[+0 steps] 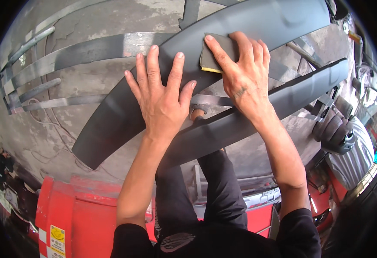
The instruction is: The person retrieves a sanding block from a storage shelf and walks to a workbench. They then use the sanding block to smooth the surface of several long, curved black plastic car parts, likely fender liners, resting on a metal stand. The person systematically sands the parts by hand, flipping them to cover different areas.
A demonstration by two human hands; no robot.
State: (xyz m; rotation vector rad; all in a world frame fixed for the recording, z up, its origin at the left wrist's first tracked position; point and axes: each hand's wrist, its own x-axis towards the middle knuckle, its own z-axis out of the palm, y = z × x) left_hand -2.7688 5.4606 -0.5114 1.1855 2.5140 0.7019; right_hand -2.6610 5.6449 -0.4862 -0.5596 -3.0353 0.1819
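A long dark grey curved panel (101, 127) lies diagonally across metal rack bars. My left hand (159, 92) rests palm down on this panel, fingers spread and straight, holding nothing. My right hand (243, 75) grips a dark grey abrasive pad (212, 53) with a yellow backing, pressed against the same panel to the right of my left hand, index finger stretched over its top and the other fingers curled at its right side. A second, narrower dark grey strip (309, 84) lies nearer me, passing beneath both forearms.
Metal rack bars (50, 60) run under the panels, with cables (55, 124) on the concrete floor (33, 146). My legs are below. A red metal cabinet (81, 215) stands behind me at lower left. Dark moulded parts (330, 131) and silvery wrapped material (352, 163) sit at the right.
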